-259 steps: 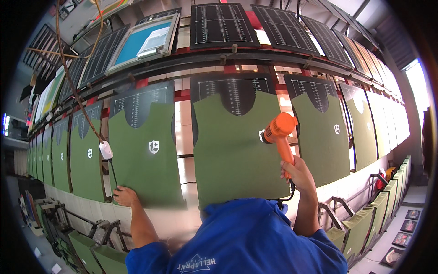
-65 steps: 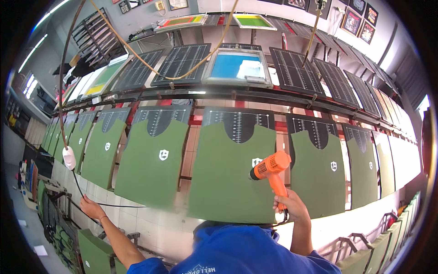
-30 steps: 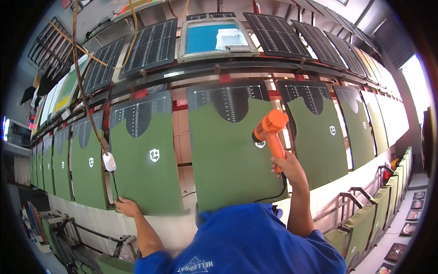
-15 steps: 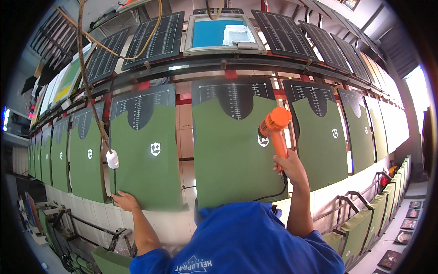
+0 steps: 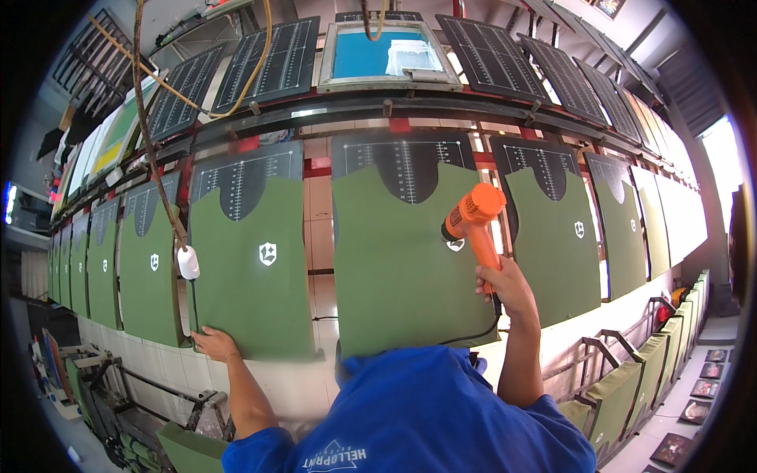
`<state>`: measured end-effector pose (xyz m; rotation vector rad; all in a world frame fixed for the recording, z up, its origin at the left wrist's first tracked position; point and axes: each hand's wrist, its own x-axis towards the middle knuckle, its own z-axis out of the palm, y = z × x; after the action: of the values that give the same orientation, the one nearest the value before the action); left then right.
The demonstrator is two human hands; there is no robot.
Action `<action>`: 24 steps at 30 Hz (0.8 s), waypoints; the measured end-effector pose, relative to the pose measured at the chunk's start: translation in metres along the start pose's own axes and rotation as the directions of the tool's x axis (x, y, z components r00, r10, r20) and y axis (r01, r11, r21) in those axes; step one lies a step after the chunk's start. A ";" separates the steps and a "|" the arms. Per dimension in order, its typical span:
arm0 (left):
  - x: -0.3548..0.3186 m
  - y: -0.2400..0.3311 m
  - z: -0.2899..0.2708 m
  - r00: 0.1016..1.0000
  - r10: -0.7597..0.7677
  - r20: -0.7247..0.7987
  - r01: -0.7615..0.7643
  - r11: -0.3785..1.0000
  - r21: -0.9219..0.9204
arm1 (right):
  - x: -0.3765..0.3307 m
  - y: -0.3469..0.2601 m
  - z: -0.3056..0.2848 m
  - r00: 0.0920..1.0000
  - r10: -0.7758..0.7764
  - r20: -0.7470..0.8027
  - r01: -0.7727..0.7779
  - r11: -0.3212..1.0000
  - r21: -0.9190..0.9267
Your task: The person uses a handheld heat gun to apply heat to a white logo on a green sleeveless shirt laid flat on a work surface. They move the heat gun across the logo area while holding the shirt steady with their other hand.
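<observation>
Wrapping firmly round the handle (image 5: pixel 486 252) of the orange heat gun (image 5: pixel 477 211), right of centre, the right hand (image 5: pixel 510 289) aims it at the white badge (image 5: pixel 456 246) on the middle green fabric (image 5: pixel 402 284). Small, even sweeps would probably spread heat without scorching. The half-curled left hand (image 5: pixel 216 344), lower left, meets the black cord (image 5: pixel 193 303); whether it grips, I cannot tell.

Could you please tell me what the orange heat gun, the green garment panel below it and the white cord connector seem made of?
Heat gun: probably hard plastic, satin finish, judging by its solid colour and rounded housing.
Garment panel: likely matte fabric, lying thin and flat without shine; the fibre cannot be told.
Cord connector: apparently smooth plastic, from its rounded, even white shell.
</observation>
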<state>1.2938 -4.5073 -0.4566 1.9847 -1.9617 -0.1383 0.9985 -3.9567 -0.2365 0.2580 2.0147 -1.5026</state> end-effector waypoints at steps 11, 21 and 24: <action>0.002 -0.006 0.004 1.000 0.007 -0.008 -0.007 1.000 -0.013 | -0.016 0.001 0.002 0.999 0.030 -0.042 -0.033 0.997 -0.071; -0.001 0.001 -0.002 1.000 0.002 -0.001 -0.002 1.000 0.003 | -0.024 0.006 0.005 0.998 0.016 -0.067 -0.022 0.996 -0.087; 0.001 -0.002 0.002 1.000 0.005 -0.003 -0.005 1.000 0.014 | -0.026 0.005 -0.003 0.998 0.055 -0.038 -0.057 0.997 -0.058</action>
<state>1.2954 -4.5082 -0.4586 1.9871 -1.9705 -0.1209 1.0204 -3.9477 -0.2251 0.3173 2.0594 -1.4112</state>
